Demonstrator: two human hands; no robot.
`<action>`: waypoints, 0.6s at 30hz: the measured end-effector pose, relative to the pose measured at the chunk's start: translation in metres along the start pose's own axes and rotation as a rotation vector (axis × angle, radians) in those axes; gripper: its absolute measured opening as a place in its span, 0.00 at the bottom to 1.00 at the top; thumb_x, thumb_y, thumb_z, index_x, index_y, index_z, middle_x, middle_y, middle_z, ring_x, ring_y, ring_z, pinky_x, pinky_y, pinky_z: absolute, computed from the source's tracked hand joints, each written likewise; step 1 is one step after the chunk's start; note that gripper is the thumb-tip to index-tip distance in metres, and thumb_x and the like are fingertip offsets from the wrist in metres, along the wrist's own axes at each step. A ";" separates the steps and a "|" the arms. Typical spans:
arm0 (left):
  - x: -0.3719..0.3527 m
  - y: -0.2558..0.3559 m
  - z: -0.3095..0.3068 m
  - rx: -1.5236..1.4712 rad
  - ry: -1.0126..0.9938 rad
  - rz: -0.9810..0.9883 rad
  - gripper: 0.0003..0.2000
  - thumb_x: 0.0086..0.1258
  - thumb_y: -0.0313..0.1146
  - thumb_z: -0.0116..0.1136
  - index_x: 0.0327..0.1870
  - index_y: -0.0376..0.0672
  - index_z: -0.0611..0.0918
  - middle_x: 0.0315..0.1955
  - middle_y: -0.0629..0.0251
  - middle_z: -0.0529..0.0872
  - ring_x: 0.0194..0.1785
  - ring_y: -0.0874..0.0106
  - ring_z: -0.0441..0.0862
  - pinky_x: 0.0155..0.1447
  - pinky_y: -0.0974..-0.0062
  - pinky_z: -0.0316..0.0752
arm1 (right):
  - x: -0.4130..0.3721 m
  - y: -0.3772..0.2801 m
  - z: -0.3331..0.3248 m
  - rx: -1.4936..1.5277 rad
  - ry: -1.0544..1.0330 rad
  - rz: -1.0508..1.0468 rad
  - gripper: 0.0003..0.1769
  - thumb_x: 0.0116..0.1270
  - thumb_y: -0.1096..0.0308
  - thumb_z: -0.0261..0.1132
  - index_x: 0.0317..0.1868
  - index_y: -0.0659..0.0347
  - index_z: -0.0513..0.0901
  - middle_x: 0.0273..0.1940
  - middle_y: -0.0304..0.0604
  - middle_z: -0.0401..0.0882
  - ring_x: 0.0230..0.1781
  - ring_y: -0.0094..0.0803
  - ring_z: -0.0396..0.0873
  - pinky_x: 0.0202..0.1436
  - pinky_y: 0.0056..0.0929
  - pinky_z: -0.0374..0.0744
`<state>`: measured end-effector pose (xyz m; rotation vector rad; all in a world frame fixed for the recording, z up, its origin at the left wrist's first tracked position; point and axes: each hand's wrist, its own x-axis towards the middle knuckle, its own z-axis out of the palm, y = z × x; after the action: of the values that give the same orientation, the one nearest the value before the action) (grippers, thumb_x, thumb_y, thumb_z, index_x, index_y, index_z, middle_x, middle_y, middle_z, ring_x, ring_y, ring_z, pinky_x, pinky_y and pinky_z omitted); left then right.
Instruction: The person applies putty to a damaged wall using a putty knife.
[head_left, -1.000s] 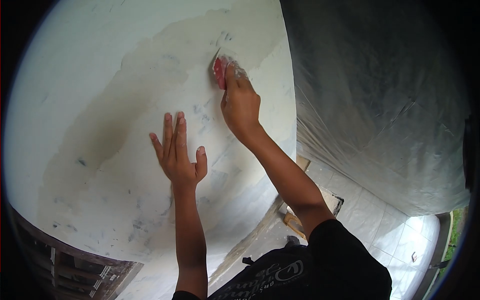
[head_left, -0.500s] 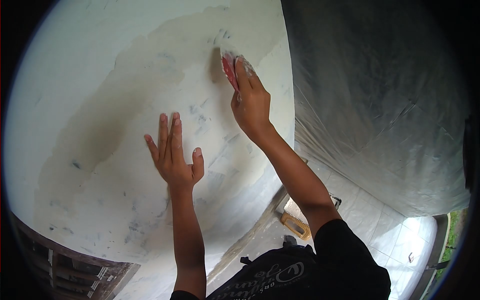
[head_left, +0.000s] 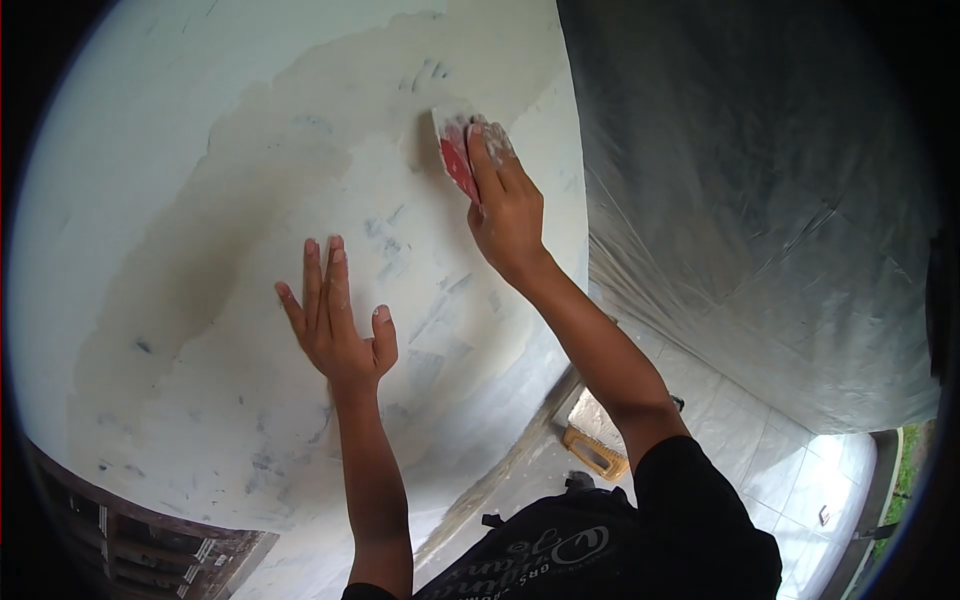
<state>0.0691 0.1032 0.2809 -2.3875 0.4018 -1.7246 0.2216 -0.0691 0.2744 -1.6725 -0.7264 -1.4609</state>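
Observation:
A white wall [head_left: 420, 300] with a damp-looking beige patch and scattered dark smears fills the left and middle of the view. In my right hand [head_left: 507, 205] is a red putty scraper [head_left: 457, 162], its face and edge crusted with white filler, held close against the upper part of the wall. White filler also coats those fingers. My left hand [head_left: 343, 325] lies on the wall lower down and to the left, fingers stretched and thumb apart, with nothing in it.
Grey plastic sheeting [head_left: 760, 200] hangs along the right side. Below, a yellow-handled container or tool [head_left: 595, 453] with a whitish top sits on the floor. Pale floor tiles [head_left: 770, 470] reach to the right, and a dark wooden frame [head_left: 140, 530] stands at lower left.
The scraper has turned to show more of its red face and has slid slightly down the wall with my right hand. My left hand appears a little further left and lower.

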 end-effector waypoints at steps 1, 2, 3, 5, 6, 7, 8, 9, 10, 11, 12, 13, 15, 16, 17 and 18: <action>0.000 0.000 0.000 0.002 0.002 -0.004 0.27 0.73 0.40 0.42 0.71 0.37 0.70 0.65 0.55 0.80 0.75 0.53 0.68 0.79 0.43 0.41 | 0.007 0.001 0.009 0.000 0.002 0.000 0.42 0.47 0.90 0.63 0.68 0.71 0.69 0.62 0.64 0.75 0.63 0.61 0.75 0.59 0.45 0.81; -0.001 0.000 0.000 0.005 0.002 -0.008 0.26 0.74 0.40 0.42 0.71 0.38 0.70 0.65 0.55 0.80 0.75 0.53 0.68 0.79 0.43 0.42 | 0.010 0.002 0.020 -0.044 -0.016 -0.011 0.41 0.48 0.89 0.63 0.68 0.72 0.70 0.62 0.64 0.75 0.64 0.61 0.75 0.59 0.45 0.82; -0.001 0.000 -0.001 0.008 0.002 -0.005 0.26 0.74 0.40 0.42 0.71 0.38 0.70 0.65 0.55 0.80 0.75 0.53 0.68 0.79 0.43 0.42 | 0.010 0.003 0.026 -0.088 -0.032 -0.023 0.39 0.49 0.88 0.63 0.67 0.73 0.70 0.62 0.65 0.75 0.64 0.62 0.74 0.58 0.44 0.82; -0.001 0.001 0.000 0.018 0.002 -0.014 0.26 0.74 0.40 0.42 0.71 0.38 0.69 0.64 0.55 0.80 0.75 0.54 0.68 0.79 0.44 0.42 | -0.010 -0.003 0.026 -0.086 -0.060 -0.011 0.39 0.50 0.88 0.63 0.67 0.74 0.69 0.63 0.65 0.74 0.64 0.62 0.74 0.58 0.45 0.82; 0.000 0.001 0.000 0.021 0.008 -0.018 0.26 0.74 0.40 0.42 0.71 0.38 0.69 0.64 0.55 0.80 0.75 0.54 0.68 0.79 0.44 0.42 | -0.025 -0.006 0.023 -0.086 -0.091 -0.003 0.38 0.51 0.87 0.63 0.67 0.74 0.69 0.63 0.65 0.74 0.65 0.62 0.73 0.58 0.45 0.82; 0.001 0.001 0.000 0.025 0.006 -0.018 0.26 0.74 0.40 0.42 0.71 0.38 0.69 0.64 0.55 0.80 0.75 0.54 0.68 0.79 0.44 0.41 | -0.044 -0.008 0.018 -0.079 -0.130 -0.009 0.39 0.51 0.87 0.63 0.68 0.75 0.68 0.63 0.65 0.74 0.66 0.62 0.73 0.58 0.44 0.82; 0.000 0.002 -0.001 0.028 0.003 -0.016 0.26 0.74 0.40 0.42 0.71 0.38 0.69 0.64 0.55 0.81 0.75 0.54 0.68 0.79 0.44 0.41 | -0.060 -0.012 0.008 -0.078 -0.133 -0.010 0.39 0.51 0.87 0.63 0.68 0.75 0.68 0.63 0.65 0.74 0.66 0.62 0.73 0.58 0.44 0.82; 0.000 0.002 -0.001 0.028 0.004 -0.014 0.26 0.74 0.40 0.42 0.71 0.38 0.69 0.64 0.55 0.81 0.75 0.54 0.68 0.79 0.44 0.41 | -0.074 -0.017 -0.002 -0.036 -0.195 0.031 0.40 0.51 0.88 0.63 0.68 0.75 0.68 0.63 0.65 0.74 0.66 0.63 0.72 0.57 0.44 0.83; 0.000 0.002 -0.001 0.030 0.004 -0.013 0.26 0.74 0.39 0.42 0.71 0.38 0.69 0.64 0.54 0.81 0.75 0.54 0.68 0.79 0.44 0.41 | -0.079 -0.018 -0.008 0.005 -0.255 0.071 0.40 0.50 0.88 0.63 0.69 0.74 0.67 0.62 0.65 0.74 0.66 0.63 0.72 0.57 0.43 0.83; 0.000 0.002 0.000 0.030 0.005 -0.014 0.26 0.74 0.39 0.42 0.71 0.39 0.69 0.64 0.54 0.81 0.75 0.54 0.68 0.79 0.44 0.41 | -0.078 -0.015 -0.012 0.007 -0.272 0.089 0.41 0.50 0.89 0.63 0.70 0.73 0.66 0.63 0.64 0.74 0.68 0.63 0.70 0.55 0.43 0.84; 0.000 0.001 0.001 0.030 0.003 -0.013 0.26 0.74 0.39 0.42 0.71 0.39 0.69 0.64 0.54 0.81 0.75 0.54 0.68 0.79 0.44 0.41 | -0.068 -0.013 -0.014 0.007 -0.272 0.091 0.41 0.50 0.89 0.63 0.70 0.73 0.66 0.63 0.64 0.74 0.68 0.63 0.70 0.55 0.43 0.84; -0.002 0.000 0.001 0.035 0.002 -0.012 0.26 0.74 0.39 0.42 0.71 0.39 0.69 0.64 0.54 0.81 0.75 0.54 0.68 0.79 0.44 0.41 | -0.051 -0.007 -0.013 -0.014 -0.217 0.128 0.43 0.50 0.89 0.63 0.71 0.71 0.65 0.65 0.63 0.72 0.69 0.63 0.68 0.58 0.44 0.82; -0.001 0.000 0.002 0.042 0.006 -0.008 0.26 0.74 0.39 0.42 0.71 0.39 0.69 0.64 0.55 0.81 0.75 0.55 0.68 0.79 0.44 0.41 | -0.018 0.004 -0.005 -0.033 -0.156 0.163 0.44 0.50 0.89 0.63 0.72 0.70 0.64 0.68 0.63 0.70 0.71 0.64 0.65 0.62 0.46 0.80; -0.002 0.000 0.002 0.040 0.004 -0.011 0.26 0.73 0.39 0.42 0.71 0.39 0.69 0.64 0.55 0.80 0.75 0.54 0.68 0.79 0.44 0.41 | -0.002 0.007 0.003 -0.072 -0.115 0.144 0.43 0.51 0.88 0.63 0.72 0.70 0.64 0.68 0.62 0.69 0.71 0.64 0.65 0.61 0.46 0.80; -0.001 0.000 0.001 0.039 0.004 -0.015 0.26 0.73 0.38 0.42 0.72 0.39 0.69 0.64 0.55 0.80 0.75 0.54 0.68 0.79 0.43 0.41 | 0.007 0.006 0.009 -0.110 -0.074 0.125 0.42 0.52 0.88 0.64 0.71 0.70 0.65 0.68 0.61 0.68 0.71 0.64 0.65 0.60 0.46 0.81; -0.001 0.001 0.001 0.043 0.005 -0.014 0.26 0.73 0.38 0.42 0.72 0.39 0.69 0.64 0.55 0.80 0.75 0.54 0.68 0.79 0.43 0.41 | 0.008 0.003 0.015 -0.107 -0.073 0.123 0.42 0.52 0.88 0.64 0.71 0.70 0.65 0.68 0.61 0.68 0.71 0.64 0.65 0.60 0.46 0.81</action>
<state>0.0701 0.1025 0.2797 -2.3624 0.3455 -1.7276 0.2330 -0.0587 0.2808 -1.8267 -0.5821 -1.3795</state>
